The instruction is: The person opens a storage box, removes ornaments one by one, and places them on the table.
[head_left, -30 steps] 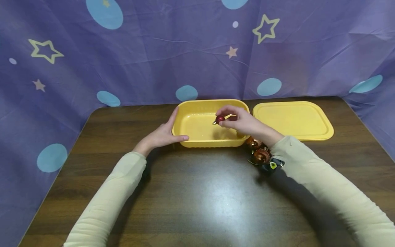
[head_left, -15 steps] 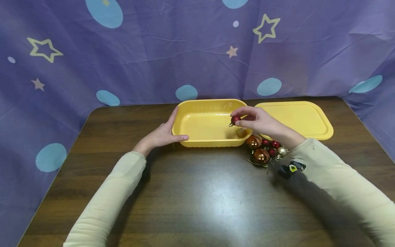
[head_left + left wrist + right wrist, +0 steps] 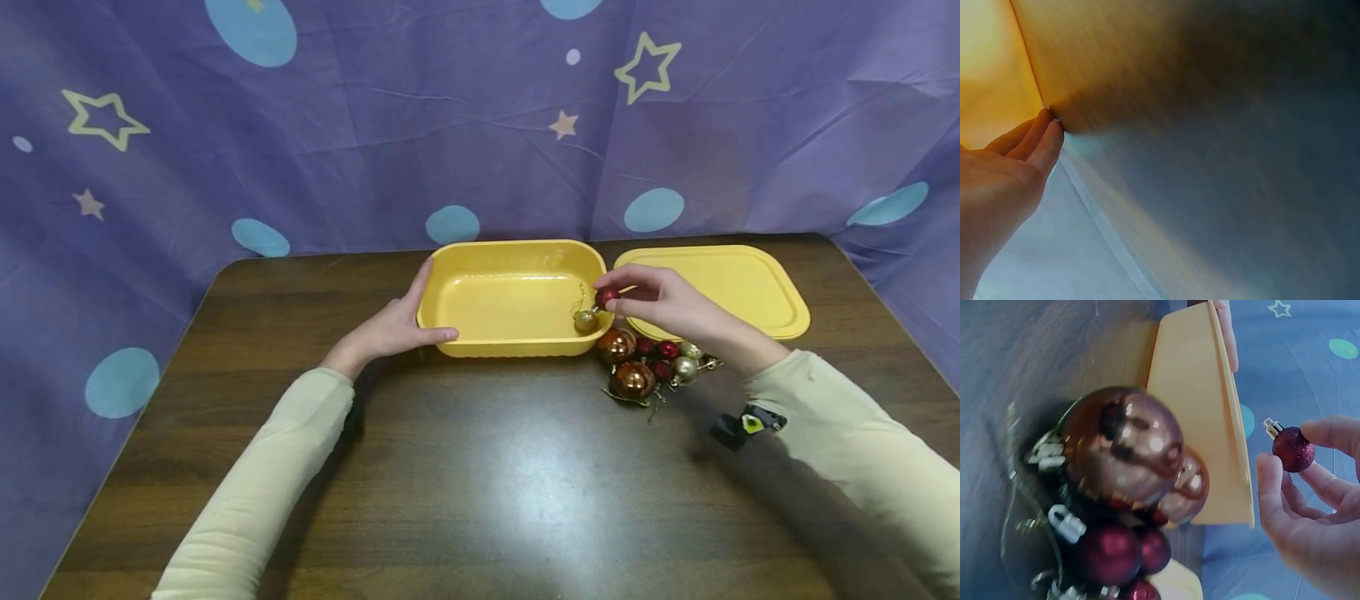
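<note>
Between thumb and fingertips my right hand [image 3: 671, 304] pinches a small dark red glitter bauble [image 3: 1294, 450] with a silver cap. In the head view it is over the right end of a yellow plastic container [image 3: 487, 346]. One gold bauble [image 3: 586, 322] lies inside that end, close below the held one. My left hand [image 3: 393, 329] holds the container's left end, its thumb along the front rim and fingers against the side wall. Beside the container's front right corner sits a cluster of baubles: shiny copper baubles [image 3: 633, 380], small red baubles [image 3: 662, 371] and a pale gold bauble [image 3: 685, 368].
A flat yellow lid [image 3: 750, 287] lies right of the container, partly behind my right hand. The dark wooden table [image 3: 480, 483] ends at a purple curtain [image 3: 360, 150] with stars. A black wrist camera [image 3: 738, 427] hangs under my right sleeve.
My right hand has moved rightward across the container with the red bauble, uncovering the gold bauble inside and more of the cluster. The left hand and container stay in place.
</note>
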Demonstrator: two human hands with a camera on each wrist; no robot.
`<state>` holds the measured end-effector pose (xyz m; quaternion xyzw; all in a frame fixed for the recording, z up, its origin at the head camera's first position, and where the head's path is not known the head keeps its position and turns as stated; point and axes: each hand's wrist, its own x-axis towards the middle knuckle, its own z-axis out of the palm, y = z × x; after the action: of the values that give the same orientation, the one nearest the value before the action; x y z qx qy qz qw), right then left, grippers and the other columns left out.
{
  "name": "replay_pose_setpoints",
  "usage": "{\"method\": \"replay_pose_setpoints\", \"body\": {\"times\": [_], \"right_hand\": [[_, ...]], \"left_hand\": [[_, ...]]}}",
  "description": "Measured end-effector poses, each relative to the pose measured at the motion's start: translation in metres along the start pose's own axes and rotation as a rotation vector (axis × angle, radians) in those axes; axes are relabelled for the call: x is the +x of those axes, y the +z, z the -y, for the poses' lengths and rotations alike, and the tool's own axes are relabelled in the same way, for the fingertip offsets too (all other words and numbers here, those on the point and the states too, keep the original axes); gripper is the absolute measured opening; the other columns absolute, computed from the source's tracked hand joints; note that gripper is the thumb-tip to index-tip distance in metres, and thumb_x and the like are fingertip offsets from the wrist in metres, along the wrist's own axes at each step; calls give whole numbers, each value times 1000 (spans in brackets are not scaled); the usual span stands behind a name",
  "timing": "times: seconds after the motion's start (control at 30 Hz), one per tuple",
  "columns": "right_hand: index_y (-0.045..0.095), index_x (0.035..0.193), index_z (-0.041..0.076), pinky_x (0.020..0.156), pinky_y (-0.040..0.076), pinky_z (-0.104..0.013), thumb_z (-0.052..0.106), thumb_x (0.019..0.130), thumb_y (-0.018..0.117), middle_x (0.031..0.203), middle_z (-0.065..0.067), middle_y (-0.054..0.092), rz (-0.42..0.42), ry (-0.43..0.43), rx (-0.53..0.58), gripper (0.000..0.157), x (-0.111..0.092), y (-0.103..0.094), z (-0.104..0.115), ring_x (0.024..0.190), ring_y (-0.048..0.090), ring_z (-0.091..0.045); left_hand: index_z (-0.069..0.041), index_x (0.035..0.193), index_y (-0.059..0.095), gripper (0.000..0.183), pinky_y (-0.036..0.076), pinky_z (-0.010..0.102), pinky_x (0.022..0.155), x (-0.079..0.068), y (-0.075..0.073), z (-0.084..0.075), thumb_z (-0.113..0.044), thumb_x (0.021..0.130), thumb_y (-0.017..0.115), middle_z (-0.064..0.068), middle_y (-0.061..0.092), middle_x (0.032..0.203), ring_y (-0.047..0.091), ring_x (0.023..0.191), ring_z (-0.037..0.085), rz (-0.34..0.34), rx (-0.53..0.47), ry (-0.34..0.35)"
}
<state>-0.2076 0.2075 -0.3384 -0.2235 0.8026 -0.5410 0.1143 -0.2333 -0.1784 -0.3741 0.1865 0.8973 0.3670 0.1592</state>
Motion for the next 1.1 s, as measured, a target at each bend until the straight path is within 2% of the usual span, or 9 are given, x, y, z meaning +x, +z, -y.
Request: {"method": "replay_pose_setpoints", "body": {"times": [0.23, 0.57, 0.9, 1.1], "right_hand": [[56, 123, -9, 84, 49, -21, 4, 95, 59, 114, -17, 61, -9, 5, -9, 32, -16, -13, -7, 98, 63, -10], [56, 124, -7, 82, 49, -20, 5, 95, 59, 108, -2, 66, -22, 28, -24, 31, -35, -29, -11, 98, 63, -6], [58, 122, -6, 77, 51, -21, 0, 95, 58, 106, 3, 67, -43, 31, -35, 28, -52, -41, -21, 97, 63, -4], [59, 121, -4, 73, 52, -22, -2, 94, 58, 105, 5, 68, -47, 27, -47, 27, -62, -46, -28, 95, 63, -3]], "left_hand": [[-28, 154, -15, 115, 44, 40, 83, 0, 0, 0, -38, 83, 75, 19, 63, 106, 58, 89, 27, 1, -5, -1], [-28, 154, -15, 115, 45, 38, 82, 0, 0, 1, -41, 83, 75, 17, 62, 108, 58, 89, 26, 10, -22, -18], [-28, 153, -15, 114, 43, 40, 87, 0, 0, -1, -35, 84, 75, 21, 60, 115, 57, 92, 27, 12, -37, -7], [-29, 153, -16, 114, 43, 38, 84, 0, 0, 0, -38, 84, 75, 18, 62, 110, 58, 90, 26, 12, -31, -9]]}}
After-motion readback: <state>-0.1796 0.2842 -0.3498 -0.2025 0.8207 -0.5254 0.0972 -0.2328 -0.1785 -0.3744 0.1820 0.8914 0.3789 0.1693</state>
